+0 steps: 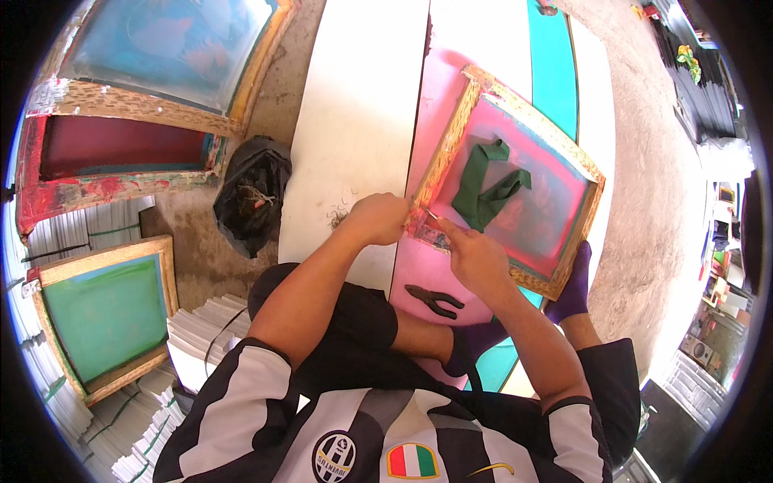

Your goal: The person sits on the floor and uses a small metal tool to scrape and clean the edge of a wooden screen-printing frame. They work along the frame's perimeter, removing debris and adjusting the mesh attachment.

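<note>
A wooden screen-printing frame (564, 148) with a pink-stained mesh lies tilted in front of me. At its near left corner my left hand (380, 219) is closed against the wood, its fingertips hidden. My right hand (479, 259) is closed around a thin tool with a metal shaft (432, 215), probably a screwdriver, its tip at that same corner. A strip of dark green cloth (481, 197) lies folded on the mesh. Dark-handled pliers (435, 302) rest on the pink surface just below the right hand. Small dark bits (338, 214) are scattered beside the left hand.
White, pink and turquoise boards (354, 97) lie beneath the work. To the left are a black plastic bag (251, 193), more framed screens (153, 121), a green screen (105, 310) and bundled paper stacks (205, 338). My purple-socked foot (573, 282) touches the frame's near right corner.
</note>
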Tool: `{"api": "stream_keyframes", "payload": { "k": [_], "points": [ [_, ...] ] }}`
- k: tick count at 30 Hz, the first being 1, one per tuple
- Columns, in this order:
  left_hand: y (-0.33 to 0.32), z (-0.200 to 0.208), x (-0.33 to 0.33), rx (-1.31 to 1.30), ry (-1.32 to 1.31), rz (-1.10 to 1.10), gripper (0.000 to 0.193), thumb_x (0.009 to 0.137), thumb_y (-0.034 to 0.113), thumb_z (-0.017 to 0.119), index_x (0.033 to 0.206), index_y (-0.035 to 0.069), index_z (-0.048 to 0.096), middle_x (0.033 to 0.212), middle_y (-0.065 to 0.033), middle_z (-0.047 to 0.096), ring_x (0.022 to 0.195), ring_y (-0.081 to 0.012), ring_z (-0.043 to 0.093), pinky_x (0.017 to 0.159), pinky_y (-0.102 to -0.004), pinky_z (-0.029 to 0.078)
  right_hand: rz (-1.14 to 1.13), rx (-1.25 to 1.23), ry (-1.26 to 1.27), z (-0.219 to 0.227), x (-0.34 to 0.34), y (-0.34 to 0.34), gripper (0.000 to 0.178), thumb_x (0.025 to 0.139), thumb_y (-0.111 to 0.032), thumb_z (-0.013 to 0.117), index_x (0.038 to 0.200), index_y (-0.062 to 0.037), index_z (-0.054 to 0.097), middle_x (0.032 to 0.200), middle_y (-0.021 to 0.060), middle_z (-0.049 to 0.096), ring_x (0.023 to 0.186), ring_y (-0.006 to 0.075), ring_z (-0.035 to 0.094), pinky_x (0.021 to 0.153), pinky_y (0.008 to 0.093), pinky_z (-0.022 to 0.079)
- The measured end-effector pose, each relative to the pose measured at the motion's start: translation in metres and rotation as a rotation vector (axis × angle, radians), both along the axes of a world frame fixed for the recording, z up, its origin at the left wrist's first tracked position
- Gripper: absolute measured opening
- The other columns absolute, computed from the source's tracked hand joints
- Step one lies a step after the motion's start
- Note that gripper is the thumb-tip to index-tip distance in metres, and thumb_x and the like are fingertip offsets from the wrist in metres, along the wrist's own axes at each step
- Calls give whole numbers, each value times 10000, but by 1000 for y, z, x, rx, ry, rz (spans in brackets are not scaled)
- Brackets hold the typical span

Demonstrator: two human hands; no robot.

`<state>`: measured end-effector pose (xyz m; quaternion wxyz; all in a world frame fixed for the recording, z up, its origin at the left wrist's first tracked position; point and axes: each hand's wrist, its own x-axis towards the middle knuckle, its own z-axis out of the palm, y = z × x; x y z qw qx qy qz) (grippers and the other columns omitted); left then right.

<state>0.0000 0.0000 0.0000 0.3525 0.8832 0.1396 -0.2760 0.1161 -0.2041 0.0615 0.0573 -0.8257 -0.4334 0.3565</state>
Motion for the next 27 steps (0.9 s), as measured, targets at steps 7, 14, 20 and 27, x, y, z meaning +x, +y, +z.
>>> {"api": "stream_keyframes", "payload": {
  "k": [7, 14, 20, 27],
  "points": [
    [1, -5, -3, 6, -6, 6, 247, 832, 274, 782, 822, 29, 757, 857, -223, 733, 879, -416, 720, 802, -519, 566, -41, 54, 63, -1, 0, 3, 419, 990, -164, 592, 1405, -128, 643, 1104, 253, 729, 973, 440, 715, 867, 497, 566],
    [0, -10, 0, 10, -39, 2, 250, 829, 271, 778, 790, 26, 752, 803, -225, 718, 830, -419, 716, 775, -513, 563, -253, 237, 443, -35, 18, -14, 414, 1006, -177, 597, 1418, -161, 640, 1155, 255, 719, 955, 455, 706, 854, 486, 576],
    [1, -3, 0, 8, -20, 12, 256, 825, 264, 782, 762, 19, 742, 769, -223, 709, 814, -414, 717, 745, -509, 556, 57, 161, 27, -27, 21, -14, 395, 1027, -153, 596, 1416, -184, 655, 1034, 203, 759, 811, 294, 742, 773, 409, 570],
    [7, 5, 6, -72, 62, 16, 209, 826, 225, 748, 807, 17, 737, 809, -233, 713, 827, -412, 719, 759, -509, 562, -66, 198, 203, -39, 22, -18, 430, 1014, -185, 603, 1443, -195, 630, 845, 149, 707, 698, 270, 666, 664, 395, 555]
  ]
}}
